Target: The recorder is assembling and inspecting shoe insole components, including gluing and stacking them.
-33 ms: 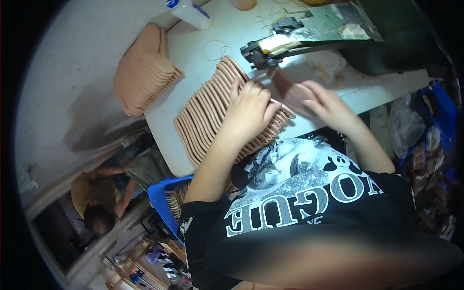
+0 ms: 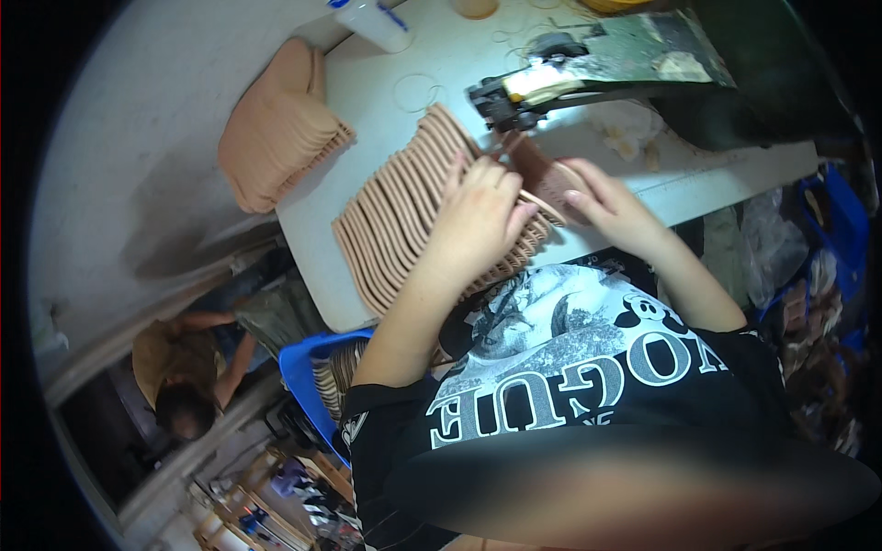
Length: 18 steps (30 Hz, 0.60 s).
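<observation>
Tan insoles [image 2: 395, 216] stand on edge in a long, tightly packed row across the table. My left hand [image 2: 482, 202] lies over the row's right end, its fingers and thumb bent around the endmost insoles. In my right hand [image 2: 611, 197] is a brown insole [image 2: 547, 174], pinched by its near end between thumb and fingers. This piece's far end lies just below the dark head of a green machine [image 2: 505, 103], close beside the row. Whether it touches the machine is hard to tell.
Another stack of tan insoles [image 2: 280, 133] leans by the wall at left. A white bottle [image 2: 372, 25] and thin rubber bands [image 2: 420, 92] are on the table [image 2: 312, 285]. Below its left corner, a blue crate [image 2: 301, 372] holds more pieces. Another person [image 2: 184, 376] bends over at far left.
My right hand and the brown insole have shifted slightly toward the row. My left hand stays on the row. The whole view has moved a little.
</observation>
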Each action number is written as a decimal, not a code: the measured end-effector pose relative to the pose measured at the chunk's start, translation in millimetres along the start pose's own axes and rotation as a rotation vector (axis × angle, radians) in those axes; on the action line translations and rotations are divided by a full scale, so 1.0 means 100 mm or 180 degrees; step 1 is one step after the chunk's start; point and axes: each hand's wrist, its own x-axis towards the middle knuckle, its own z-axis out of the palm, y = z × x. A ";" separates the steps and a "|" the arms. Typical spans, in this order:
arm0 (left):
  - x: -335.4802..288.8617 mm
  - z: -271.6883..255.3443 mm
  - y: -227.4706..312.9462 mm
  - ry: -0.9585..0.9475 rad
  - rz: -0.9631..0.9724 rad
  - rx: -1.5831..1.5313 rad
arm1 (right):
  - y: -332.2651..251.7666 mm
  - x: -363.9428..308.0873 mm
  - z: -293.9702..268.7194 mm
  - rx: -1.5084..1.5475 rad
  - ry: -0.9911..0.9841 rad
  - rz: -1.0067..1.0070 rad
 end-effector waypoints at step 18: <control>-1.60 -0.01 -0.32 0.0498 -0.3761 -0.0297 | -0.60 0.25 0.34 -0.1689 0.0024 -0.1213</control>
